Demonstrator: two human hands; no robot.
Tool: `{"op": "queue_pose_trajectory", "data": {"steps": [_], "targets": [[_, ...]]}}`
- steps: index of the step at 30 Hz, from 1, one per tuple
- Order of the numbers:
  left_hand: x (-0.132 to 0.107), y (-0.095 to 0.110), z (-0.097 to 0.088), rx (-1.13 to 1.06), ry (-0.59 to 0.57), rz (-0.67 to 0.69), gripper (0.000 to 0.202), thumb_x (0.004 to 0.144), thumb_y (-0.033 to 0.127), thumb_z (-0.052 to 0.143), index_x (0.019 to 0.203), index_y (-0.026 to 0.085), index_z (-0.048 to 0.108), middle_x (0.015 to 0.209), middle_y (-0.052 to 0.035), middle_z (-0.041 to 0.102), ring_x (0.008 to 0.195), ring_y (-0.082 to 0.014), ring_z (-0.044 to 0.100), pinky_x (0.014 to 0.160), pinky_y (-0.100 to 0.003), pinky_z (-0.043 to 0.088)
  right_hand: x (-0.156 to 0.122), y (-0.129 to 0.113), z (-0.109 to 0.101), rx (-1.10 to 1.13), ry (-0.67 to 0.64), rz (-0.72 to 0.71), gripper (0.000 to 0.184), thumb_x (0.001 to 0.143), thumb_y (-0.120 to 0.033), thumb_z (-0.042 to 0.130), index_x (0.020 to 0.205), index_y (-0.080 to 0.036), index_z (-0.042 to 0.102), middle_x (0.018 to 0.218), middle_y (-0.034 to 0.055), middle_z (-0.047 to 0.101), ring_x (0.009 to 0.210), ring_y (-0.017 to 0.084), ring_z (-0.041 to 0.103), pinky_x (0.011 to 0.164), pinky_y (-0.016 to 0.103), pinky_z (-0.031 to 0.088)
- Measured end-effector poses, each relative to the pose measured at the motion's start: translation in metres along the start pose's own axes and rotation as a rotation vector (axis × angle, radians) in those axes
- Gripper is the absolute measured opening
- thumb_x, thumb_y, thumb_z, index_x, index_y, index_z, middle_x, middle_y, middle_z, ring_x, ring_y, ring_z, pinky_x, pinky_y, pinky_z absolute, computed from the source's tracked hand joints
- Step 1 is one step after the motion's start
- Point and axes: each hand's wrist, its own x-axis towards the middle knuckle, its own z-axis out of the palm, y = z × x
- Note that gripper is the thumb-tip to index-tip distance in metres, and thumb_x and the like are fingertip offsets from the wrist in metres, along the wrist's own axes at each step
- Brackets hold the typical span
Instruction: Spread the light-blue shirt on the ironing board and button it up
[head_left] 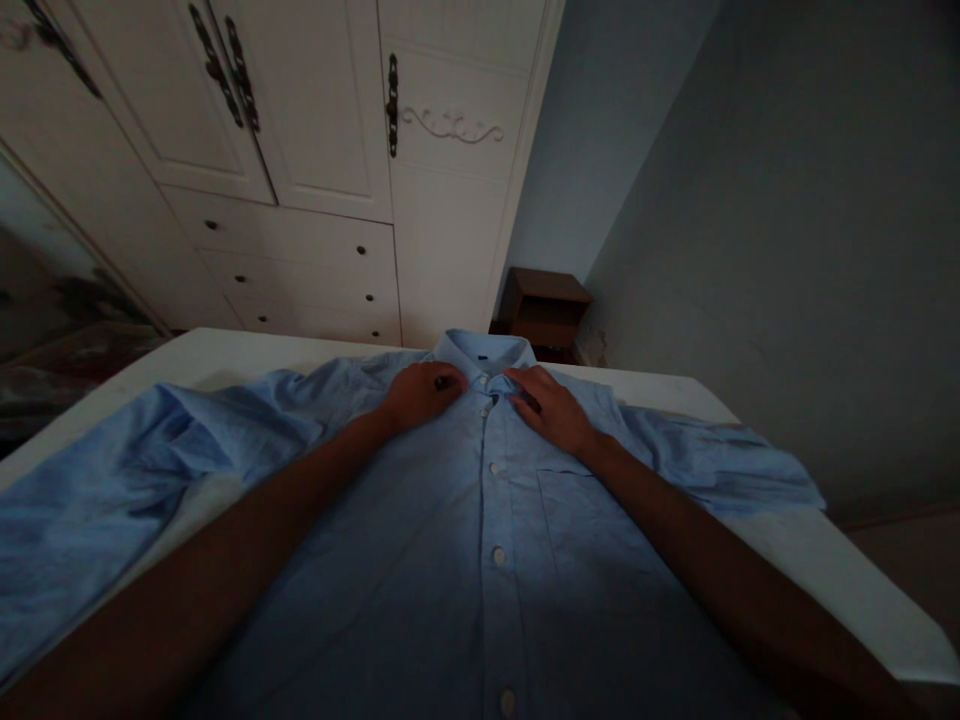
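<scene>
A light blue button-up shirt [420, 520] lies front side up, its collar [487, 350] at the far end and its white buttons running down the middle. My left hand [426, 393] is closed, with fingertips pinching the left collar point. On the other side, my right hand [551, 408] grips the right collar point between thumb and fingers. The top button sits between both hands. A chest pocket [577, 515] shows below my right hand, partly covered by my forearm. Both sleeves are spread outward, the left one [150, 450] rumpled.
The shirt rests on a white table [810, 560]. Behind it stands a white wardrobe [315, 130] with dark handles and drawers. A brown nightstand [551, 300] is by the grey wall [787, 220]. Dim, indistinct items lie at the far left.
</scene>
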Motion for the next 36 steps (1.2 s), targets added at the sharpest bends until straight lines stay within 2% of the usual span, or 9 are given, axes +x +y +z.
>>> {"op": "queue_pose_trajectory", "data": {"steps": [3, 7, 11, 15, 18, 21, 26, 31, 36], "targets": [[-0.003, 0.006, 0.0, 0.1, -0.053, 0.139, 0.025, 0.084, 0.033, 0.057, 0.099, 0.021, 0.072, 0.1, -0.0044, 0.068, 0.089, -0.0186, 0.062, 0.083, -0.031, 0.046, 0.0, -0.005, -0.003, 0.025, -0.071, -0.108, 0.037, 0.094, -0.022, 0.047, 0.132, -0.021, 0.05, 0.103, 0.0085, 0.054, 0.088, 0.019, 0.056, 0.077, 0.034, 0.053], [-0.006, 0.017, 0.0, 0.237, -0.186, 0.314, 0.025, 0.088, 0.029, 0.053, 0.103, 0.022, 0.072, 0.101, -0.0074, 0.062, 0.09, -0.0183, 0.061, 0.084, -0.032, 0.048, 0.004, -0.014, -0.009, 0.024, -0.141, -0.223, 0.03, 0.093, -0.019, 0.047, 0.121, -0.023, 0.059, 0.104, 0.0073, 0.051, 0.086, 0.016, 0.055, 0.074, 0.03, 0.052], [-0.006, 0.021, -0.002, 0.255, -0.282, 0.362, 0.026, 0.09, 0.027, 0.052, 0.109, 0.022, 0.07, 0.105, -0.009, 0.059, 0.094, -0.0188, 0.06, 0.086, -0.032, 0.049, 0.01, -0.018, -0.013, -0.085, -0.181, -0.252, 0.019, 0.095, -0.026, 0.049, 0.102, -0.019, 0.064, 0.106, 0.0084, 0.053, 0.084, 0.015, 0.056, 0.068, 0.027, 0.05], [-0.005, 0.02, -0.003, 0.238, -0.352, 0.389, 0.032, 0.089, 0.027, 0.057, 0.12, 0.026, 0.066, 0.112, -0.0093, 0.057, 0.101, -0.0201, 0.06, 0.091, -0.033, 0.048, 0.013, -0.018, -0.016, -0.223, -0.187, -0.317, 0.022, 0.096, -0.028, 0.046, 0.091, -0.016, 0.063, 0.099, 0.0078, 0.057, 0.077, 0.014, 0.055, 0.061, 0.025, 0.046], [-0.007, 0.023, -0.002, 0.325, -0.343, 0.336, 0.034, 0.091, 0.022, 0.051, 0.121, 0.032, 0.065, 0.113, -0.008, 0.055, 0.096, -0.0203, 0.062, 0.084, -0.033, 0.05, 0.012, -0.016, -0.019, -0.273, -0.187, -0.354, 0.019, 0.095, -0.024, 0.045, 0.092, -0.016, 0.062, 0.099, 0.0078, 0.059, 0.075, 0.014, 0.055, 0.059, 0.024, 0.044], [-0.008, 0.025, -0.001, 0.408, -0.293, 0.34, 0.032, 0.093, 0.022, 0.047, 0.114, 0.032, 0.068, 0.115, -0.0068, 0.056, 0.089, -0.0195, 0.063, 0.077, -0.032, 0.05, 0.01, -0.014, -0.019, -0.275, -0.156, -0.386, 0.015, 0.094, -0.021, 0.045, 0.092, -0.016, 0.059, 0.105, 0.0087, 0.061, 0.081, 0.015, 0.058, 0.061, 0.025, 0.044], [-0.009, 0.02, 0.004, 0.43, -0.215, 0.459, 0.03, 0.094, 0.019, 0.044, 0.103, 0.025, 0.072, 0.114, -0.0059, 0.059, 0.088, -0.0165, 0.064, 0.077, -0.028, 0.049, 0.007, -0.011, -0.014, -0.238, -0.134, -0.429, 0.013, 0.094, -0.016, 0.044, 0.092, -0.016, 0.057, 0.094, 0.0066, 0.066, 0.08, 0.016, 0.06, 0.065, 0.026, 0.047], [-0.01, 0.024, 0.004, 0.364, -0.213, 0.516, 0.029, 0.095, 0.031, 0.046, 0.1, 0.017, 0.071, 0.107, -0.0072, 0.066, 0.09, -0.0176, 0.065, 0.082, -0.03, 0.05, 0.005, -0.011, -0.012, -0.255, -0.083, -0.459, 0.018, 0.095, -0.017, 0.042, 0.099, -0.015, 0.06, 0.093, 0.0085, 0.066, 0.083, 0.018, 0.06, 0.068, 0.029, 0.05], [-0.01, 0.035, 0.004, 0.6, -0.208, 0.561, 0.031, 0.095, 0.034, 0.046, 0.097, 0.015, 0.071, 0.099, -0.0095, 0.069, 0.088, -0.0215, 0.066, 0.078, -0.034, 0.05, 0.004, -0.014, -0.012, -0.272, -0.053, -0.457, 0.021, 0.096, -0.019, 0.041, 0.089, -0.018, 0.061, 0.09, 0.0071, 0.066, 0.08, 0.017, 0.06, 0.067, 0.028, 0.051]]}}
